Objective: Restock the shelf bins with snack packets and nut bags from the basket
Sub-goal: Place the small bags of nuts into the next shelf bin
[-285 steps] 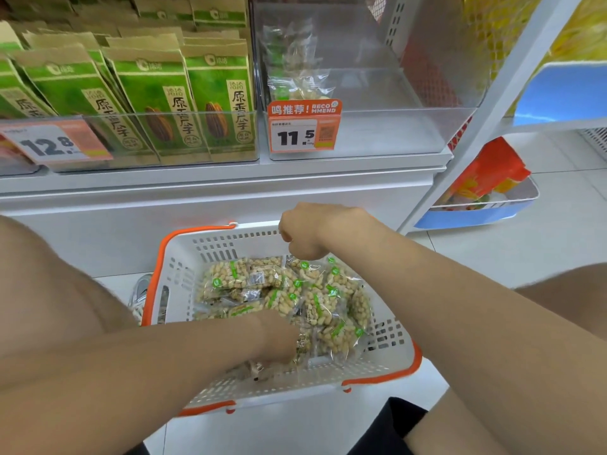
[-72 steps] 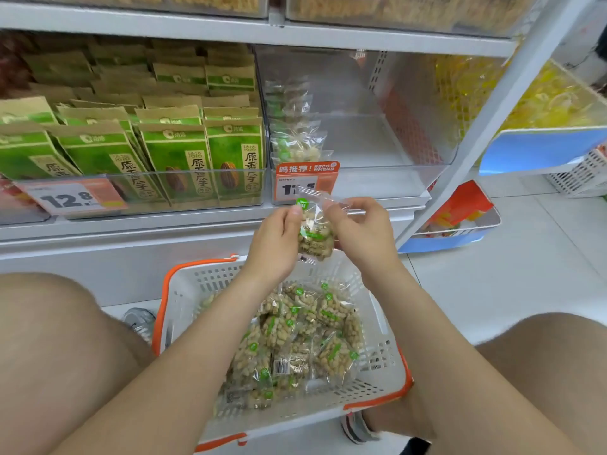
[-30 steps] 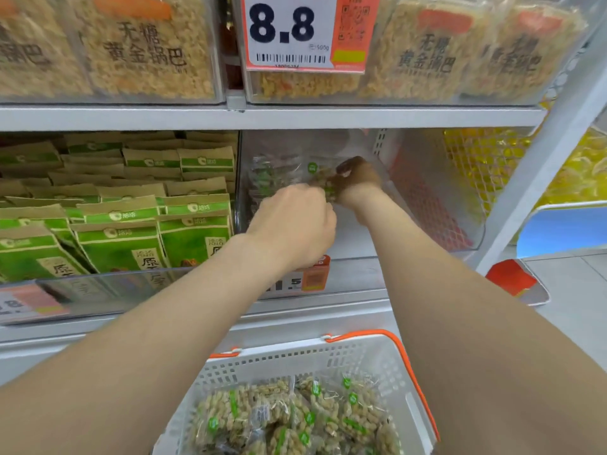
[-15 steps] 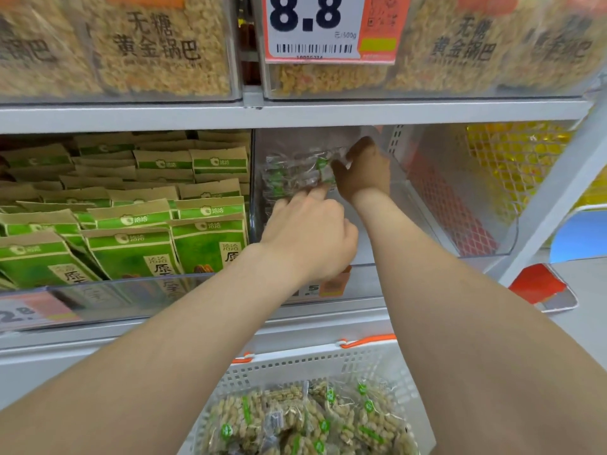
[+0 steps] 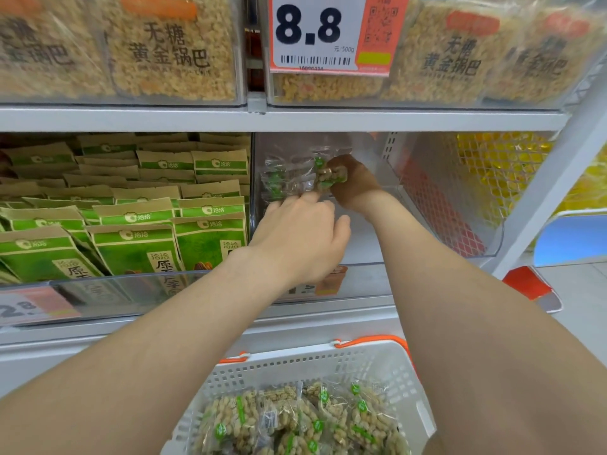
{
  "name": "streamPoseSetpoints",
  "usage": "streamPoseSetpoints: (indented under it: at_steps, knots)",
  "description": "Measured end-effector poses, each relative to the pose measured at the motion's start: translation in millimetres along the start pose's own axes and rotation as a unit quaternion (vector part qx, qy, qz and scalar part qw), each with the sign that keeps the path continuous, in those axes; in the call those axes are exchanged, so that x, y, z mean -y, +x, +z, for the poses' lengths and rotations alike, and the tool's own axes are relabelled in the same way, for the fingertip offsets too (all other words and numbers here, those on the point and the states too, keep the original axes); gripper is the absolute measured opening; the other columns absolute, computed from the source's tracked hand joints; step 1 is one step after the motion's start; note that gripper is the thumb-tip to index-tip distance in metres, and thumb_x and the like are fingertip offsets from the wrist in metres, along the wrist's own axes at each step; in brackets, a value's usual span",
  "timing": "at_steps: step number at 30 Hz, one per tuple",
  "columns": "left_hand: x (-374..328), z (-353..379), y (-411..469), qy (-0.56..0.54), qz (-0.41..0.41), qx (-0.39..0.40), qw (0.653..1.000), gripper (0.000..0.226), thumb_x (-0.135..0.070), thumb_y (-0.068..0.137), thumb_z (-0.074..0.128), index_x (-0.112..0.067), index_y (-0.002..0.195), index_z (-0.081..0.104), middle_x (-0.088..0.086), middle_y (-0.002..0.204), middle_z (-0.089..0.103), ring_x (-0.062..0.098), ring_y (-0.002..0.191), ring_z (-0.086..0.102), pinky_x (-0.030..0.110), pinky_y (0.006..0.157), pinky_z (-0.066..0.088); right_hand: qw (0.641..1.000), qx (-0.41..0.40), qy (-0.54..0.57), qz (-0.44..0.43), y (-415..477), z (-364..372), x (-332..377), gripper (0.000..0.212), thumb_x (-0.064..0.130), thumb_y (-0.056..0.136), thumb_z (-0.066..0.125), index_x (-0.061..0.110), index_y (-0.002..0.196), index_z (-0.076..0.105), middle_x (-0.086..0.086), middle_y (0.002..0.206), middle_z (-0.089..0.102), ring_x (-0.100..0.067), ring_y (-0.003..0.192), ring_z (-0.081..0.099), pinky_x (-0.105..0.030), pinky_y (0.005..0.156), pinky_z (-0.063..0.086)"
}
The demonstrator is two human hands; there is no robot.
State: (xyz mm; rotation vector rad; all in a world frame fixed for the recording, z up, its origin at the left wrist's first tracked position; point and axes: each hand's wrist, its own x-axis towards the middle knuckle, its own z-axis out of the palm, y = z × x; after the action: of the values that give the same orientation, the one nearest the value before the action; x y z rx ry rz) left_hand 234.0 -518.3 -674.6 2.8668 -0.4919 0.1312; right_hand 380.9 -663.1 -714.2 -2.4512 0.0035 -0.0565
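We are reaching deep into the clear shelf bin (image 5: 453, 205), and everything here is best placed against it. Our right hand (image 5: 353, 183) is far inside, fingers closed around a nut bag (image 5: 330, 175) that it presses against the short row of nut bags (image 5: 285, 182) already standing at the bin's rear left; held upright like that, the new bag can join the row face-forward rather than flop flat. Our left hand (image 5: 300, 234) sits nearer the bin's front, fingers loosely curled and fingertips touching the lower edge of the row, gripping nothing that we can see, seemingly there to brace the row so it does not topple while the new bag is seated. Most of the bin's floor is bare, so we judge the restocking barely begun. Below the bin, the white basket (image 5: 328, 362) is heaped with more nut bags (image 5: 295, 418) (kept directly under the bin, presumably to keep each reach short). Left of the bin, the neighbouring compartment is full of green packets (image 5: 138, 224).
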Motion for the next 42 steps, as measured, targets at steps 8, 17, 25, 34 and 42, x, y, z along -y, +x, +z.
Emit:
streamPoseSetpoints:
  at_steps: [8, 17, 25, 34, 42]
  knots:
    - [4.8, -10.1, -13.8, -0.045, 0.04, -0.067, 0.996, 0.045, -0.043, 0.109, 0.035, -0.01, 0.124, 0.062, 0.01, 0.117, 0.063, 0.031, 0.11, 0.059, 0.041, 0.087, 0.045, 0.996, 0.014, -0.085, -0.036, -47.8, -33.2, 1.5, 0.051, 0.007, 0.097, 0.05, 0.02, 0.146, 0.053, -0.019, 0.139, 0.046, -0.034, 0.129, 0.051, -0.034, 0.098, 0.048]
    - [-8.5, -31.8, -65.0, -0.037, 0.117, -0.167, 0.978, 0.014, -0.035, 0.092, 0.061, -0.023, 0.097, 0.054, -0.001, 0.098, 0.053, 0.027, 0.097, 0.048, 0.044, 0.08, 0.046, 0.968, -0.179, -0.056, -0.165, -158.9, -57.7, 15.4, 0.032, 0.016, 0.078, 0.041, 0.027, 0.07, 0.07, 0.001, 0.075, 0.074, -0.026, 0.071, 0.067, -0.038, 0.073, 0.056]
    - [-23.0, -10.4, -100.3, 0.097, 0.114, 0.084, 0.985, 0.024, -0.044, 0.096, 0.049, -0.026, 0.094, 0.065, -0.001, 0.091, 0.064, 0.03, 0.089, 0.065, 0.034, 0.064, 0.044, 0.937, 0.091, -0.22, -0.254, -231.5, -30.7, -15.4, 0.042, 0.026, 0.073, 0.032, 0.014, 0.07, 0.072, -0.006, 0.069, 0.072, -0.036, 0.066, 0.06, -0.042, 0.067, 0.054]
    - [-24.6, 30.4, -81.7, 0.168, 0.162, 0.283, 0.93, 0.027, -0.036, 0.104, 0.049, -0.016, 0.11, 0.067, 0.004, 0.098, 0.063, 0.028, 0.088, 0.063, 0.037, 0.066, 0.05, 0.818, 0.385, -0.408, -0.126, -243.6, 55.7, -91.3, 0.015, 0.014, 0.099, 0.046, 0.014, 0.088, 0.055, -0.003, 0.093, 0.06, -0.027, 0.088, 0.055, -0.035, 0.072, 0.044]
    - [-30.9, 62.3, -67.2, 0.164, 0.183, 0.325, 0.913, 0.015, -0.024, 0.104, 0.052, -0.016, 0.093, 0.058, 0.003, 0.088, 0.057, 0.023, 0.074, 0.058, 0.035, 0.063, 0.045, 0.712, 0.502, -0.481, -0.094, -250.5, 116.4, -161.7, 0.028, 0.007, 0.096, 0.05, 0.016, 0.07, 0.045, -0.003, 0.077, 0.047, -0.018, 0.065, 0.043, -0.039, 0.087, 0.05]
